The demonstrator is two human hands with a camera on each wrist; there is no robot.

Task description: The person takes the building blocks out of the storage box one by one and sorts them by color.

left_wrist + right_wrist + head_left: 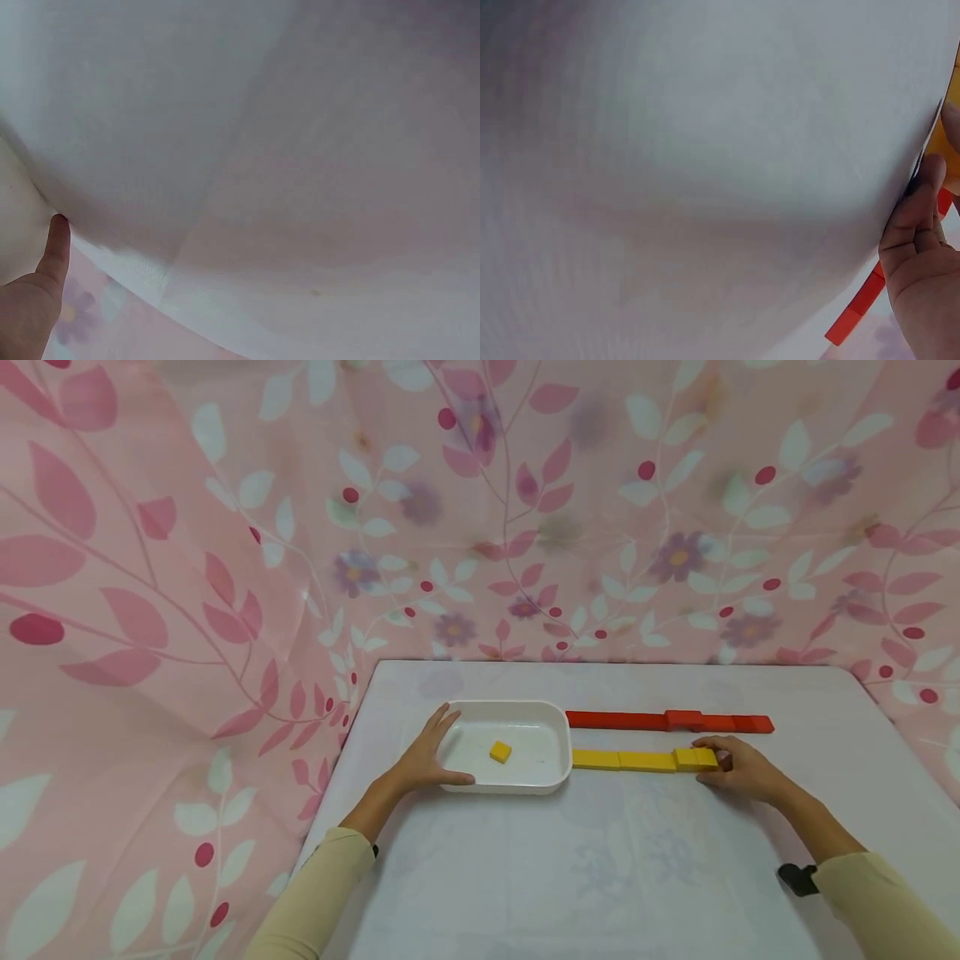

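A white tray point(551, 727) stands on the table with one small yellow cube point(500, 752) inside. My left hand point(438, 753) rests on its left rim, fingers straight and thumb along the front edge. To the tray's right lies a row of yellow blocks point(622, 761). My right hand point(716, 764) pinches the end yellow block point(693, 758) at the row's right end, fingers behind it and thumb in front. A row of red blocks point(667, 722) lies just behind. The right wrist view shows my thumb point(922, 202), a yellow block's edge point(952, 97) and the red row point(859, 304).
The white-clothed table point(600, 877) is backed and flanked on the left by a pink floral curtain point(225, 568). The table's left edge runs close by the tray. The left wrist view shows only the cloth point(262, 150) and a fingertip point(56, 240).
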